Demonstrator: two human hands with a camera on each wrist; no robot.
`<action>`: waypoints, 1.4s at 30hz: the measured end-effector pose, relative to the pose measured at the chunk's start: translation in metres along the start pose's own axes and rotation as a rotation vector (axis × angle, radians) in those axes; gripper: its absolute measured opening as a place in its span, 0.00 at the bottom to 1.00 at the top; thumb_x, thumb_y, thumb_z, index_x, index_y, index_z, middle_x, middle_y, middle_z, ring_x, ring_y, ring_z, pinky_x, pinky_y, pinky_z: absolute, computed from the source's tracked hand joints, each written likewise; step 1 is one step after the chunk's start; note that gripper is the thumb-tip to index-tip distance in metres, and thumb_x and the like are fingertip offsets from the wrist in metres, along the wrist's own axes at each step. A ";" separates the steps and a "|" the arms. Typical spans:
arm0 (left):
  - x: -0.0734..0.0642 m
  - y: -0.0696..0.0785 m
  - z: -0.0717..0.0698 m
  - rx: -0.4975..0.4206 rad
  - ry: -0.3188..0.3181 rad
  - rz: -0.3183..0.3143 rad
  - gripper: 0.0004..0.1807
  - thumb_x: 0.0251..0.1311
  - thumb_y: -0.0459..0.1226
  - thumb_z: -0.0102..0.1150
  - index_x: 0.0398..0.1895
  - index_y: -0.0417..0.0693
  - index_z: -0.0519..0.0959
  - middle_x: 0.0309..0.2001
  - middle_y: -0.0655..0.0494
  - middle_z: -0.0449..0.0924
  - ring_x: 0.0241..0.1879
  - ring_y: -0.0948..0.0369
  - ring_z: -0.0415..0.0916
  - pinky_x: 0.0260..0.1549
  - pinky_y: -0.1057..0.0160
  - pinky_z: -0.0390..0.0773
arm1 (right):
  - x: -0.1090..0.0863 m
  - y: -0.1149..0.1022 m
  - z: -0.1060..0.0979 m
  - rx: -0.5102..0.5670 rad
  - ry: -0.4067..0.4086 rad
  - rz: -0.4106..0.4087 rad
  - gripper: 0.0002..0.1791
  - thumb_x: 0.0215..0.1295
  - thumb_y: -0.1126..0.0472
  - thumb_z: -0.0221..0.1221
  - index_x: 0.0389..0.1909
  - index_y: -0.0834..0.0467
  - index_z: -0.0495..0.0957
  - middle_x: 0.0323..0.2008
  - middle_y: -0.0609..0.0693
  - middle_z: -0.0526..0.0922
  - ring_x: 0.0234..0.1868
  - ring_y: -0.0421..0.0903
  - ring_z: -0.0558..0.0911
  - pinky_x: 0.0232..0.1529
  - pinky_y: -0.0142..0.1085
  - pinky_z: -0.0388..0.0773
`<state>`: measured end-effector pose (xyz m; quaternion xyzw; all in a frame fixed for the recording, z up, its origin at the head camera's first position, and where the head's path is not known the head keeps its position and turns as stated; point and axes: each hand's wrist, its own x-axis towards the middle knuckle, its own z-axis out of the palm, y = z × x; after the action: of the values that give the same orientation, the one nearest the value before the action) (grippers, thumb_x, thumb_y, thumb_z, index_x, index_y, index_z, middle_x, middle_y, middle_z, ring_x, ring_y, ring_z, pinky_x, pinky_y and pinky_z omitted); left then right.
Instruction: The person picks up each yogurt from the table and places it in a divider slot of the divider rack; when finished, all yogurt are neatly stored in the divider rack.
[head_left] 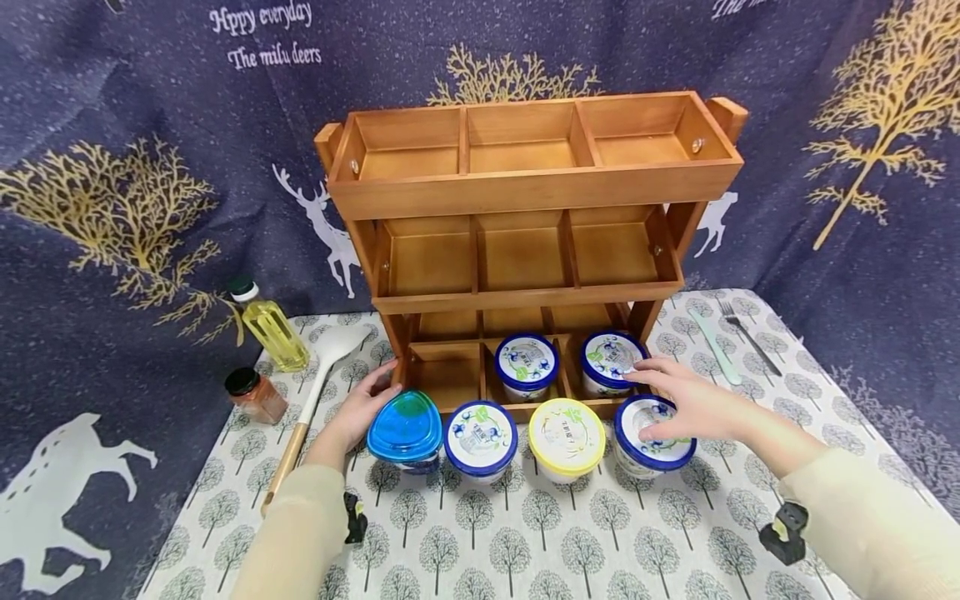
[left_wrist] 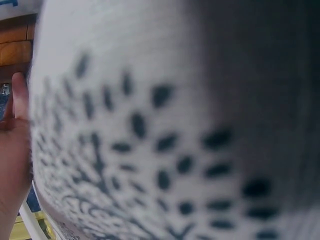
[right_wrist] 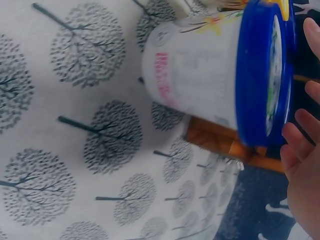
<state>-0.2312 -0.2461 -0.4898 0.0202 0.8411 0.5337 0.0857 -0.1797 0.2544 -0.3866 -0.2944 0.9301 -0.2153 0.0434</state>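
My right hand (head_left: 701, 404) reaches over a white tub with a blue lid (head_left: 654, 446) standing before the rack. Its fairly straight fingertips are at the lid of another blue-lidded tub (head_left: 611, 354), which sits in the bottom tier's right compartment. My left hand (head_left: 360, 410) is at the lower left end of the wooden rack (head_left: 536, 190), fingers extended, beside a blue-lidded clear container (head_left: 405, 425). A third similar tub (head_left: 527, 360) occupies the bottom middle compartment. In front stand one more blue-lidded tub (head_left: 480, 437) and a yellow-lidded tub (head_left: 567, 437). The left wrist view is mostly blurred cloth.
On the left lie a white spatula (head_left: 318, 392) with a wooden handle, an oil bottle (head_left: 276, 329) and a black-capped jar (head_left: 257, 396). A pale green knife (head_left: 716, 348) and a fork (head_left: 750, 337) lie to the right. Dark patterned cloth (head_left: 847, 292) hangs behind the table.
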 end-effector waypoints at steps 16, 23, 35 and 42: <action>0.002 -0.008 -0.003 -0.025 0.008 -0.006 0.34 0.64 0.50 0.54 0.71 0.56 0.57 0.67 0.40 0.57 0.66 0.44 0.52 0.63 0.41 0.50 | -0.017 0.009 0.011 -0.055 0.013 -0.006 0.46 0.40 0.35 0.69 0.60 0.57 0.72 0.55 0.58 0.72 0.56 0.60 0.67 0.49 0.60 0.68; 0.006 -0.009 -0.004 -0.034 -0.001 0.023 0.34 0.62 0.51 0.55 0.70 0.59 0.59 0.67 0.42 0.58 0.65 0.46 0.55 0.62 0.42 0.54 | -0.025 0.007 0.015 -0.077 -0.024 -0.018 0.50 0.37 0.37 0.71 0.62 0.57 0.69 0.57 0.62 0.69 0.55 0.64 0.68 0.46 0.61 0.69; 0.003 -0.001 -0.005 -0.034 -0.007 0.014 0.33 0.64 0.47 0.55 0.71 0.52 0.58 0.64 0.37 0.60 0.63 0.44 0.57 0.60 0.42 0.56 | -0.031 0.003 0.013 -0.106 0.032 -0.013 0.50 0.33 0.42 0.74 0.61 0.57 0.69 0.56 0.61 0.69 0.54 0.61 0.67 0.46 0.58 0.69; 0.002 -0.003 -0.005 -0.026 0.002 0.019 0.34 0.64 0.49 0.54 0.71 0.54 0.58 0.66 0.38 0.58 0.65 0.44 0.55 0.62 0.42 0.54 | -0.032 -0.005 -0.002 -0.134 0.078 -0.047 0.49 0.34 0.44 0.74 0.61 0.57 0.70 0.55 0.58 0.69 0.54 0.56 0.67 0.45 0.56 0.70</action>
<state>-0.2338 -0.2511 -0.4906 0.0265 0.8338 0.5456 0.0799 -0.1513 0.2697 -0.3842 -0.3098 0.9363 -0.1647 -0.0177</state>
